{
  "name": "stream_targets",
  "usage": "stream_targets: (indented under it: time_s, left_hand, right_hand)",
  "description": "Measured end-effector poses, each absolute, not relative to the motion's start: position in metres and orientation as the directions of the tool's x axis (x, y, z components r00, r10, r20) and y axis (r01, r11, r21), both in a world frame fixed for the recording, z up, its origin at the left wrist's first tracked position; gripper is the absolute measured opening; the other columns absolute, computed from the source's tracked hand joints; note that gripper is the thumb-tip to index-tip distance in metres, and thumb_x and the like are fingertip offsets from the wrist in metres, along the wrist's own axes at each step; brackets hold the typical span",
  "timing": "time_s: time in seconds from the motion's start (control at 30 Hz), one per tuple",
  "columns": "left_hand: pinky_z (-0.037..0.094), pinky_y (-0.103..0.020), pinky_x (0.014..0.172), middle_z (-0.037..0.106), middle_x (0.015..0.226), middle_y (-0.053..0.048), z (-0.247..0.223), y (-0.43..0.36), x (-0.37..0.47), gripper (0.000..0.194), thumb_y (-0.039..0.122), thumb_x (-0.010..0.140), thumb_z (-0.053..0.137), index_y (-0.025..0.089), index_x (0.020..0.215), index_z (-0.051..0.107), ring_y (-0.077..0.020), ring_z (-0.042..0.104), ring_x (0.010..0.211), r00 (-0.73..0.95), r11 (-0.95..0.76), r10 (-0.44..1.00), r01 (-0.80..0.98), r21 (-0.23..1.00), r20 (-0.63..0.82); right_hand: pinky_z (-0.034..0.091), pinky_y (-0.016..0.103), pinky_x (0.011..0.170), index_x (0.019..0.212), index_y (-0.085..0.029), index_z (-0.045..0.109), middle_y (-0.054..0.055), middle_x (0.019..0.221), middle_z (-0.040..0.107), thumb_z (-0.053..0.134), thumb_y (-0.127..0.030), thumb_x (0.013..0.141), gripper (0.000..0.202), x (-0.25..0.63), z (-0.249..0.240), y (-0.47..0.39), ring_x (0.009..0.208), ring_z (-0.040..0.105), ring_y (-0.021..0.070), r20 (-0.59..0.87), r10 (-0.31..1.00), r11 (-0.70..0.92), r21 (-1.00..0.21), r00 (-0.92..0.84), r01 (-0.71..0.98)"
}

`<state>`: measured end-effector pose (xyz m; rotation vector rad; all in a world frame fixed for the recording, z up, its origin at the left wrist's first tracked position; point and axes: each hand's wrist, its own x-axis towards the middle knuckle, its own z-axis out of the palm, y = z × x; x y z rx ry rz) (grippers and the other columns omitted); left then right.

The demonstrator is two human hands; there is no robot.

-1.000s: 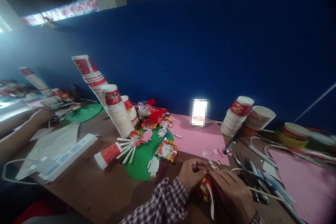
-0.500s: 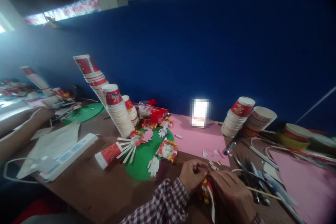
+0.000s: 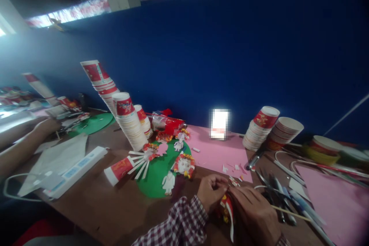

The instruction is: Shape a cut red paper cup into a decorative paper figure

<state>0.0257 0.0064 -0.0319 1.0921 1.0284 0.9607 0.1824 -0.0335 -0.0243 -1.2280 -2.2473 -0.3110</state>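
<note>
Near the table's front edge, my left hand (image 3: pixel 212 192) has its thumb and fingers pinched at the top of a red and yellow paper piece (image 3: pixel 225 205). My right hand (image 3: pixel 255 209) lies against the piece's right side, fingers together and bent over it, close to the left fingertips. From the piece a curved strip (image 3: pixel 231 225), red above and white below, hangs down between the hands. Small paper scraps (image 3: pixel 234 180) lie just beyond the fingertips. Left of my hands, a green paper disc (image 3: pixel 150 188) bears a white paper figure (image 3: pixel 168 183) and a red-orange ring-shaped piece (image 3: pixel 184 165).
Paper cup stacks (image 3: pixel 131 127) stand at the back left, others (image 3: pixel 259 128) at the back right. A power strip (image 3: pixel 76 173) lies left. Pens and scissors (image 3: pixel 281 196) lie right of my hands. Another person's arm (image 3: pixel 24 142) reaches in at the far left.
The hanging strip has shifted slightly left and the paper piece has turned a little between my fingers. Both hands stay almost in place. The other person's hand at the far left has moved slightly.
</note>
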Motion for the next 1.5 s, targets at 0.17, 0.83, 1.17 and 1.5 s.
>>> stream_targets:
  time_s: [0.17, 0.83, 1.17, 1.5]
  left_hand:
    - [0.034, -0.017, 0.048, 0.057, 0.059, 0.0, -0.034, 0.011, 0.023, 0.032, 0.019, 0.057, 0.066, 0.007, 0.087, 0.061, -0.0046, 0.044, 0.047, 0.291, 0.267, 0.928, -0.092, 0.959, -0.231]
    - [0.042, -0.018, 0.052, 0.063, 0.063, -0.002, -0.034, 0.015, 0.02, 0.026, 0.019, 0.058, 0.067, 0.009, 0.081, 0.061, -0.0073, 0.055, 0.054, 0.314, 0.28, 0.926, -0.195, 0.94, -0.211]
    - [0.042, -0.017, 0.051, 0.065, 0.071, -0.005, -0.03, 0.012, 0.019, 0.031, 0.024, 0.059, 0.068, 0.008, 0.084, 0.06, -0.0084, 0.056, 0.058, 0.235, 0.223, 0.956, -0.184, 0.957, -0.177]
    - [0.041, -0.02, 0.048, 0.062, 0.063, -0.003, -0.028, 0.009, 0.018, 0.027, 0.032, 0.065, 0.062, 0.01, 0.081, 0.063, -0.0073, 0.05, 0.049, 0.163, 0.058, 0.985, -0.033, 0.998, -0.052]
  right_hand:
    - [0.038, 0.031, 0.082, 0.103, -0.019, 0.058, 0.006, 0.093, 0.062, 0.031, -0.031, 0.089, 0.033, 0.182, -0.022, -0.033, 0.086, 0.053, 0.016, 0.581, 0.689, 0.548, -0.026, -0.433, 0.836]
    - [0.038, 0.028, 0.078, 0.094, -0.019, 0.06, 0.004, 0.089, 0.063, 0.047, -0.027, 0.082, 0.02, 0.196, -0.017, -0.032, 0.083, 0.054, 0.0159, 0.568, 0.745, 0.413, 0.02, -0.35, 0.911]
    - [0.039, 0.023, 0.066, 0.099, -0.016, 0.054, 0.006, 0.09, 0.063, 0.037, -0.026, 0.086, 0.024, 0.194, -0.004, -0.039, 0.077, 0.057, 0.0142, 0.567, 0.783, 0.367, -0.086, -0.257, 0.926]
    - [0.04, 0.024, 0.06, 0.102, -0.015, 0.053, 0.003, 0.073, 0.06, 0.049, -0.042, 0.077, 0.037, 0.192, 0.012, -0.054, 0.061, 0.054, 0.0132, 0.617, 0.747, 0.436, -0.172, -0.249, 0.883]
